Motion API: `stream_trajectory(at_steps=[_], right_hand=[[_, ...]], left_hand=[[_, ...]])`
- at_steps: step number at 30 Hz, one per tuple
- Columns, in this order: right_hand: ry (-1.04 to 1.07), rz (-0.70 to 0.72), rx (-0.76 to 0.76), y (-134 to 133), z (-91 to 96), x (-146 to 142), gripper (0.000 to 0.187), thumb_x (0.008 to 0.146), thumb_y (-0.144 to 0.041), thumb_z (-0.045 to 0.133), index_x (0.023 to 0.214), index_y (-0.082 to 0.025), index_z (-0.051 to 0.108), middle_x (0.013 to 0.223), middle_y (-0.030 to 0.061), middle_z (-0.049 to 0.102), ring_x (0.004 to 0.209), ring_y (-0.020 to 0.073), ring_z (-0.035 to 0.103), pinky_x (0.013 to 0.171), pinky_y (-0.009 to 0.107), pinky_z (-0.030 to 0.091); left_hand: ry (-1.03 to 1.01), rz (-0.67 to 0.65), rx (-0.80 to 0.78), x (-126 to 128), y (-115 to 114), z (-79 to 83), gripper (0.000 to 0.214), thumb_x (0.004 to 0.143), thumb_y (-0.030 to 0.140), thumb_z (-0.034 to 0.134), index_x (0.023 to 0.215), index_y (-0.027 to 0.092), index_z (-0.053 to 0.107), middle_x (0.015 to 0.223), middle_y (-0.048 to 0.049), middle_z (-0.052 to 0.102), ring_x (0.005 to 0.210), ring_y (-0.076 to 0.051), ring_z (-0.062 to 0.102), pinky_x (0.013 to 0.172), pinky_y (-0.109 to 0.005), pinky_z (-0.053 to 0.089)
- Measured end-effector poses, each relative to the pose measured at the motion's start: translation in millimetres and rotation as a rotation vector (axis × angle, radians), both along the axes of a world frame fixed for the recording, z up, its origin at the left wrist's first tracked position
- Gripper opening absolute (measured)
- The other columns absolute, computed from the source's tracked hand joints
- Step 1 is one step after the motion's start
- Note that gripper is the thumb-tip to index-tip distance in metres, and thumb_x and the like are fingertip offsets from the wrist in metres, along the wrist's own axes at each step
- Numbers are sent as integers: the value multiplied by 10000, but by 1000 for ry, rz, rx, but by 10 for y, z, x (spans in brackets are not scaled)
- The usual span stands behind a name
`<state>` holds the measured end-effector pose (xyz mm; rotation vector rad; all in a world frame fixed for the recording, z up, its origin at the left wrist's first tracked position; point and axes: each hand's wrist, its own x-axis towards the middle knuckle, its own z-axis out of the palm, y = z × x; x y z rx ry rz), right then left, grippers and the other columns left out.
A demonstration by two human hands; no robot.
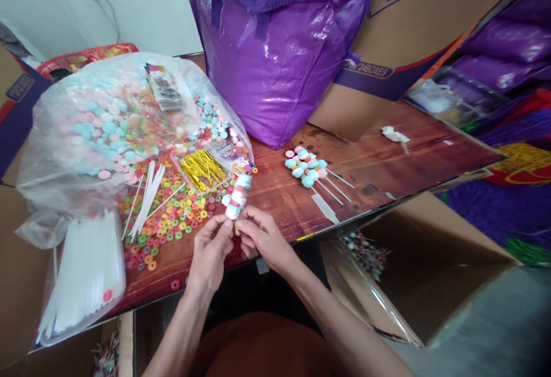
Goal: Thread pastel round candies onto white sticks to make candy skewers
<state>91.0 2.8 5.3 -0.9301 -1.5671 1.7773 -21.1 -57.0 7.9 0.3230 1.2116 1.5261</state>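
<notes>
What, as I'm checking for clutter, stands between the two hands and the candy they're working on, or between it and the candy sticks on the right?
Nothing visible. The left hand and right hand meet at the candy's lower end. The purple bag stands behind the stretch of table toward the candy sticks.

- One left hand [210, 245], one right hand [267, 236]
- One candy stick [238, 196] in them
- Three white sticks [330, 193] in one candy bunch [303, 167], right
- One purple bag [279, 73], far
- One tray [218, 186] of gold ties [200, 170], left
- Candy rings [196, 214], left, too many to count
</notes>
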Motion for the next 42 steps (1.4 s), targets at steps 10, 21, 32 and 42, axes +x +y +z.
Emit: stream_trajectory(at_steps=[10,21,32,42], right_hand=[[-190,-295,1178,-17,-151,75,224,969,-119,485,1041,-190,684,952,96,711,900,203,674,800,329,548],[-107,-365,721,-87,22,204,156,972,-164,464,863,-195,570,774,14,577,692,144,571,643,267,467],[-17,-435,594,-182,326,384,158,933,-156,550,807,-190,639,780,4,623,693,122,575,645,243,452],[67,-532,-88,-515,-121,869,224,875,-394,691,837,-176,718,613,-24,510,556,89,433,500,210,348]], left_hand=[[-484,-13,-73,15,74,50,393,575,163,914,781,140,580,580,105,434,432,12,315,394,-102,230],[-387,-194,81,207,156,108,385,773,515,757,957,183,694,871,-28,656,850,-172,625,768,-283,510],[195,-171,47,342,8,156,383,851,541,655,820,167,734,853,-52,682,882,-191,600,906,-330,468],[374,-281,115,723,163,-17,142,749,288,775,734,168,700,753,-15,634,688,-124,566,664,-252,465]])
